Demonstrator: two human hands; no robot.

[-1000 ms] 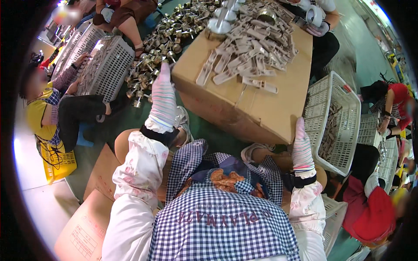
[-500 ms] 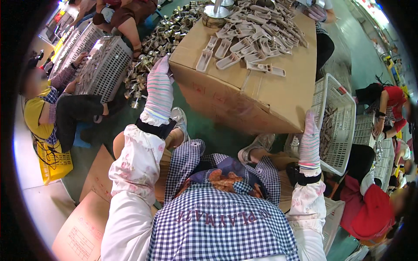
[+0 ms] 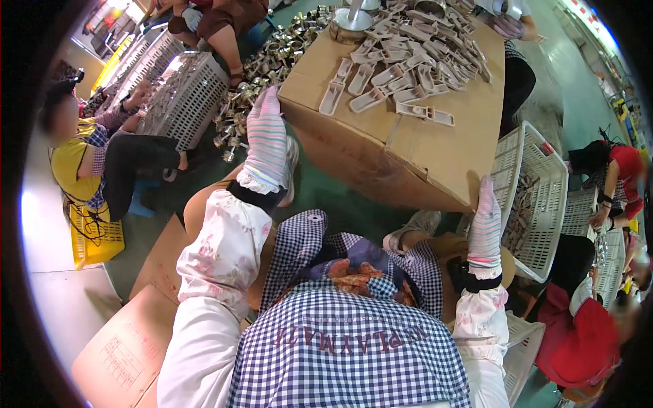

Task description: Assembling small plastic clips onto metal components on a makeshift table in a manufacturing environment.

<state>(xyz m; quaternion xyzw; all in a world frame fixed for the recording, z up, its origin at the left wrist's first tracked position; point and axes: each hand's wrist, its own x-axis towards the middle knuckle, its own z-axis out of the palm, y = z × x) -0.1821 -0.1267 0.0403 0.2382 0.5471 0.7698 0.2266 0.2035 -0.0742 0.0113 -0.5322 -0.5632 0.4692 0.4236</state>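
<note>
My left hand [image 3: 265, 136], in a pink striped glove, is raised with fingers together beside the near left corner of a large cardboard box [image 3: 401, 146]. It holds nothing. At the box's near right corner my right hand [image 3: 485, 224], in the same kind of glove, points upward and is also empty. On top of the box lies a heap of several pale flat metal parts [image 3: 401, 61], with a round metal tool [image 3: 350, 17] at the far edge. My checked apron fills the lower middle.
A white plastic basket [image 3: 537, 197] with metal parts stands right of the box. Shiny metal rings [image 3: 265, 68] are piled on the floor at left beside a white crate [image 3: 180, 98]. People sit at left, far and right. Flat cardboard [image 3: 129, 340] lies lower left.
The box now appears higher and further right in the view. My left hand stays near its left corner; my right hand has shifted from beside the basket to the box's right corner.
</note>
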